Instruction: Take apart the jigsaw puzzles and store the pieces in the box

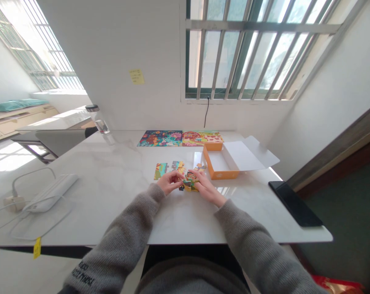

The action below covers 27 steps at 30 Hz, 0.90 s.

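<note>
puzzle pieces (191, 179) sit between your hands at the middle of the table (111, 192). your left hand (170, 182) is half curled, fingertips at their left side; your right hand (207, 188) is partly open, fingers over their right side. whether either grips one, you cannot tell. the open box (224, 175) stands right, two pictures (160, 138) (202, 138) lie far.

The single view looks from the wearer's head, forward and down over both forearms to the tabletop ahead.
</note>
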Tool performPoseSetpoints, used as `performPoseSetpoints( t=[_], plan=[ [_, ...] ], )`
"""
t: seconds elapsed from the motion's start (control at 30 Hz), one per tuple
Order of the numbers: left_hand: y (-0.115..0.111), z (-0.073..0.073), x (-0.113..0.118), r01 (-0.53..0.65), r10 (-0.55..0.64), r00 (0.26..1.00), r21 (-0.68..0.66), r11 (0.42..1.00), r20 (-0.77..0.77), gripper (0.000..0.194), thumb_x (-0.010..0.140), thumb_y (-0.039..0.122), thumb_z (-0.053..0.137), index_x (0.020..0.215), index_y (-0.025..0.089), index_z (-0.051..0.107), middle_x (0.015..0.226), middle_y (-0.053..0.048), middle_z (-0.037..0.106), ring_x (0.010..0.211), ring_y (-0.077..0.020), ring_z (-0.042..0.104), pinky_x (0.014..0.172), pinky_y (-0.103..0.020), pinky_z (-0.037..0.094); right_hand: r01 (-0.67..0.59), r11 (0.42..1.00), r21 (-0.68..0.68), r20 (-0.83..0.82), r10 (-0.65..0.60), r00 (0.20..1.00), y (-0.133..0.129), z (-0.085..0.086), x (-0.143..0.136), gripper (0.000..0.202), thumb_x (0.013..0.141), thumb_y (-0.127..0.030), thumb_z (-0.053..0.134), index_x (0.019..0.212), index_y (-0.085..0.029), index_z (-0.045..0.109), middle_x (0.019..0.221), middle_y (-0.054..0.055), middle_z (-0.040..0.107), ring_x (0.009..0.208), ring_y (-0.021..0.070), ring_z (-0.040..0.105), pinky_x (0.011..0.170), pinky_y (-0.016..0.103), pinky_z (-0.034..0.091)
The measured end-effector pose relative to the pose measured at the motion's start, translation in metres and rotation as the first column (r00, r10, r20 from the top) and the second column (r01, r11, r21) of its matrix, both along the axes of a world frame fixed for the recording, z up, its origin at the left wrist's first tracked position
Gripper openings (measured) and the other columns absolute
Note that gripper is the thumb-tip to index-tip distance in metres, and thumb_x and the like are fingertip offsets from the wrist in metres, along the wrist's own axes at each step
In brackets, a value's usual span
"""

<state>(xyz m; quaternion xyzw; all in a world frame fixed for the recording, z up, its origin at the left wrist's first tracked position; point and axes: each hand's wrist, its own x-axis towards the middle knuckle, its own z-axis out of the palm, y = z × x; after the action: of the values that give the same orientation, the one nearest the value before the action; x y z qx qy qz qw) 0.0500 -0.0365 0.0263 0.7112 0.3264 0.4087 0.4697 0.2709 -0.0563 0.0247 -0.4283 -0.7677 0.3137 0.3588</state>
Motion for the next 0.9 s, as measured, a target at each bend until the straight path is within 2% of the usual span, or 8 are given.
performPoseSetpoints(
  t=[0.23,0.33,0.43,0.53,0.67,0.77,0.83,0.9],
  plan=[
    [-0.008,-0.005,0.019,-0.091,0.133,0.983,0.284,0.954,-0.130,0.014,0.080,0.028,0.067,0.085,0.016,0.061,0.075,0.001,0.050,0.062,-0.0097,0.048,0.060,-0.025,0.043,-0.013,1.000,0.017,-0.069,0.014,0.998,-0.002,-0.001,-0.001,0.047,0.083,-0.014,0.034,0.127,-0.020,0.051,0.123,0.009,0.048,0.121,0.0231,0.046,0.112,0.046,0.033],
    [-0.011,-0.004,0.026,-0.126,0.175,0.974,0.297,0.946,-0.145,0.015,0.076,0.024,0.067,0.077,0.017,0.054,0.074,0.002,0.049,0.062,-0.0099,0.046,0.058,-0.024,0.042,-0.019,1.000,0.002,-0.102,0.019,0.995,-0.004,-0.003,-0.002,0.051,0.082,-0.016,0.037,0.132,-0.020,0.045,0.129,0.010,0.048,0.123,0.0232,0.045,0.111,0.047,0.034],
    [-0.013,-0.006,0.029,-0.112,0.154,0.978,0.271,0.956,-0.141,0.018,0.077,0.023,0.064,0.072,0.019,0.047,0.070,0.003,0.047,0.060,-0.0099,0.044,0.058,-0.024,0.042,-0.032,0.999,0.012,-0.114,0.033,0.993,-0.006,-0.002,-0.003,0.062,0.078,-0.015,0.040,0.140,-0.019,0.036,0.136,0.011,0.045,0.129,0.0240,0.042,0.113,0.048,0.032],
    [-0.013,-0.010,0.031,-0.083,0.123,0.981,0.248,0.965,-0.151,0.017,0.078,0.023,0.061,0.072,0.019,0.045,0.068,0.004,0.046,0.059,-0.0096,0.043,0.057,-0.024,0.041,-0.043,0.997,0.068,-0.084,0.048,0.995,-0.009,0.002,-0.003,0.067,0.076,-0.013,0.040,0.143,-0.018,0.035,0.139,0.012,0.043,0.133,0.0262,0.038,0.116,0.050,0.027],
    [-0.014,-0.013,0.034,-0.141,0.187,0.964,0.230,0.963,-0.189,0.023,0.074,0.024,0.064,0.075,0.021,0.041,0.062,0.008,0.041,0.054,-0.0082,0.039,0.052,-0.022,0.036,-0.098,0.987,0.128,-0.014,0.101,0.995,-0.012,0.006,-0.005,0.074,0.075,-0.012,0.044,0.147,-0.020,0.031,0.139,0.012,0.042,0.135,0.0284,0.036,0.117,0.052,0.026],
    [-0.011,-0.010,0.028,-0.098,0.159,0.958,0.246,0.964,-0.239,0.024,0.075,0.025,0.064,0.075,0.021,0.041,0.062,0.007,0.043,0.054,-0.0086,0.042,0.053,-0.022,0.038,-0.079,0.983,0.165,0.007,0.078,0.997,-0.011,0.005,-0.006,0.078,0.072,-0.011,0.048,0.147,-0.019,0.030,0.138,0.013,0.044,0.133,0.0287,0.038,0.116,0.051,0.028],
    [-0.004,-0.007,0.015,-0.068,0.161,0.944,0.306,0.949,-0.288,0.017,0.077,0.025,0.062,0.080,0.020,0.046,0.067,0.005,0.050,0.059,-0.0106,0.047,0.058,-0.024,0.042,-0.060,0.982,0.178,0.013,0.059,0.998,-0.010,0.005,-0.006,0.080,0.070,-0.008,0.048,0.147,-0.018,0.030,0.137,0.015,0.044,0.133,0.0283,0.040,0.115,0.050,0.029],
    [0.006,-0.004,-0.007,-0.133,0.294,0.895,0.428,0.894,-0.335,0.015,0.080,0.024,0.060,0.091,0.019,0.053,0.076,0.000,0.057,0.069,-0.0145,0.054,0.067,-0.028,0.046,-0.049,0.983,0.175,0.022,0.046,0.999,-0.009,0.006,-0.004,0.080,0.069,-0.007,0.048,0.147,-0.017,0.031,0.137,0.015,0.045,0.133,0.0282,0.041,0.115,0.050,0.029]
  ],
)
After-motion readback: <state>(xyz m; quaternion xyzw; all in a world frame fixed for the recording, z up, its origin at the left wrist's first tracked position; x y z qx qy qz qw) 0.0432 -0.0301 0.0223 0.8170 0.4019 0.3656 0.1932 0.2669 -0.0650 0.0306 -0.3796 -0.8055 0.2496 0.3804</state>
